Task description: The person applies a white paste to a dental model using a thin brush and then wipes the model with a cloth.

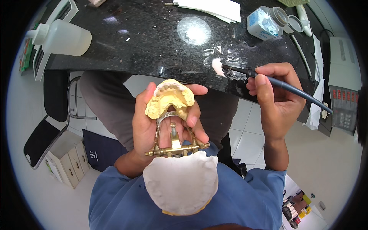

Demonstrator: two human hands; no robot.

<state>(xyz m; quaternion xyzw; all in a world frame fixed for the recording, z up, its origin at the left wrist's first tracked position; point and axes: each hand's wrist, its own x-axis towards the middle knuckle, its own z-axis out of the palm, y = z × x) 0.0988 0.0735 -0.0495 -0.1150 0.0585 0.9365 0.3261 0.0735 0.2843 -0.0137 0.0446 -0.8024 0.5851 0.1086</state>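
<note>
My left hand [140, 134] grips a brass hinged articulator [175, 147], fingers wrapped round its frame. A yellow dental cast [169, 97] with a row of teeth sits on its upper end, and a white plaster cast [180, 184] with a yellow edge hangs at the lower end, over my lap. My right hand [278, 97] pinches a dark blue, thin-tipped brush [291, 89] above the black counter's front edge. The brush tip reaches the edge of a small pale mound of paste [217, 66] on the counter [145, 46], among white smears.
A translucent bottle [67, 37] stands left. Folded white paper [207, 8] lies at the back, beside an open jar [262, 23] and lid [294, 23]. A grey device [341, 92] is at far right, a black chair [55, 92] and drawer cabinet [71, 165] at left.
</note>
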